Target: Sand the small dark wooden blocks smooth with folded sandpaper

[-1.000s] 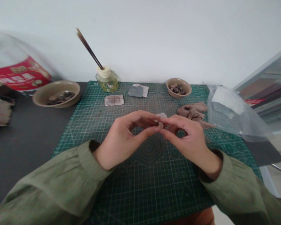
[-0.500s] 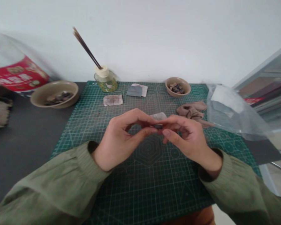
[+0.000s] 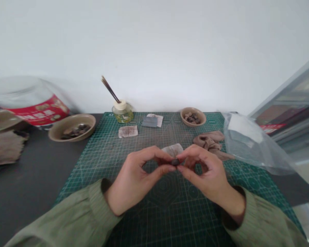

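Between the fingertips of both hands is a small dark piece (image 3: 175, 162), roundish and stone-like. My left hand (image 3: 141, 176) pinches its left side between thumb and fingers. From the other side, my right hand (image 3: 208, 171) grips it the same way. Both hands are held above a green cutting mat (image 3: 149, 226). Just behind the fingers lies a pale worn sheet (image 3: 173, 149), partly covered by them. To the right of it is a crumpled brown cloth (image 3: 209, 142).
Small pieces fill a round bowl (image 3: 193, 110) at the back; a larger bowl (image 3: 54, 132) at left holds more. A reed diffuser (image 3: 122, 111), a stained sheet (image 3: 128, 131) and grey sheets (image 3: 149, 121) sit along the mat's back. A plastic bag (image 3: 254, 147) lies right; a big jar (image 3: 36, 103) stands left.
The view has tilted up, so everything sits lower in the picture. My right fingertips have closed onto the dark piece, which now shows more of its face.
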Demonstrator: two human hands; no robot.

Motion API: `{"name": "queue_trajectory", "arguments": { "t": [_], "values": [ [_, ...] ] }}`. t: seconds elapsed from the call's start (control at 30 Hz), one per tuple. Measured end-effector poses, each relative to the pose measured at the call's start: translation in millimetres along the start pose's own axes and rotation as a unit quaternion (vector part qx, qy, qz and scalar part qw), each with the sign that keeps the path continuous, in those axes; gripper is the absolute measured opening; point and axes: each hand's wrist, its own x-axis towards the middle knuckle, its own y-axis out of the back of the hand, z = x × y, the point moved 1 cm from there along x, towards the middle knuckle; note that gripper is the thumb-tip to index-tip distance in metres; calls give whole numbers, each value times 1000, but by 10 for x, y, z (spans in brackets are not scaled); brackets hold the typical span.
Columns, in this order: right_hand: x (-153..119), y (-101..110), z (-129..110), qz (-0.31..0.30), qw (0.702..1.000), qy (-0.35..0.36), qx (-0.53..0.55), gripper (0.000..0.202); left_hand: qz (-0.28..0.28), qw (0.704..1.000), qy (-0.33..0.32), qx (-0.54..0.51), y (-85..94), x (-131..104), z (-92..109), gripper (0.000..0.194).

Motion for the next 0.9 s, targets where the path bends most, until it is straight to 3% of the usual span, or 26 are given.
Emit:
{"name": "queue_trajectory", "arguments": {
  "t": [0.27,0.63,0.77,0.9],
  "values": [
    [5,12,38,-18,999,33,-19,32,-6,999,37,-25,-15,12,-51,7],
    [12,9,22,-7,1000,5,-9,14,-25,997,53,-50,-33,1,-85,11],
    [12,-17,75,31,999,-26,-20,10,-33,998,50,19,-46,5,-143,28],
    [120,131,118,49,989,-101,-97,13,-40,991,30,122,-49,6,-207,23]
  ]
}}
